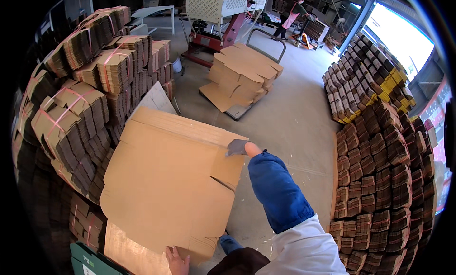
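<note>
A stack of flat, die-cut brown cardboard sheets [166, 180] lies in front of me, with flaps and slots along its edges. My right hand [238, 147], in a grey glove, rests on its far right corner. The gloved fingers lie flat on the cardboard, and the thumb is hidden. A blue sleeve cover wraps that forearm. At the near edge, my bare left hand [177, 261] touches the cardboard with its fingers apart. Under the stack, a brown board surface [128, 246] shows at the lower left.
Tied cardboard bundles [71, 109] are piled high on the left. More bundles [375, 180] form a wall on the right. Ahead, a trolley [235, 114] carries cut cardboard. A machine [223, 9] stands behind it. Far off, a person [289, 19] handles a pallet jack. A green box [92, 260] is close by.
</note>
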Motion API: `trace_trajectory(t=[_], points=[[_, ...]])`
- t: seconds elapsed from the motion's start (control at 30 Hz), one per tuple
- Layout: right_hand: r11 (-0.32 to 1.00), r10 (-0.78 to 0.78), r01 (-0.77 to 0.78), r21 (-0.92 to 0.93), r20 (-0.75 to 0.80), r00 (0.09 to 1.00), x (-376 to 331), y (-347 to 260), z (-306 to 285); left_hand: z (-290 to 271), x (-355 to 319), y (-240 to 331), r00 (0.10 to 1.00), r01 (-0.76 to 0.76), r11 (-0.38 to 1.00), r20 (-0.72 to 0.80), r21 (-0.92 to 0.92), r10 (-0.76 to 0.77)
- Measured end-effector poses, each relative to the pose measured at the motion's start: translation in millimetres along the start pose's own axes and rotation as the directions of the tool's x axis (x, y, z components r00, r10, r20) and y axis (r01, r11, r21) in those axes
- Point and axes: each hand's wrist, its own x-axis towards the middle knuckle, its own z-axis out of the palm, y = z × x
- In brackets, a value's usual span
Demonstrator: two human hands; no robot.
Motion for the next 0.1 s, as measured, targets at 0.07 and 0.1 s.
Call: trace_trajectory(t=[0.07,0.1], points=[[0.997,-0.055,0.053,-0.056,-0.027,0.998,-23.9,-23.9,-34.8,2.4,-2.1,-5.0,0.999,0.033,0.998,-0.026,-0.056,-0.034],[0.992,-0.093,0.088,-0.094,-0.054,0.994,-41.2,-56.1,-50.3,-3.2,-17.1,-15.0,0.997,0.051,0.997,-0.058,-0.054,-0.055]])
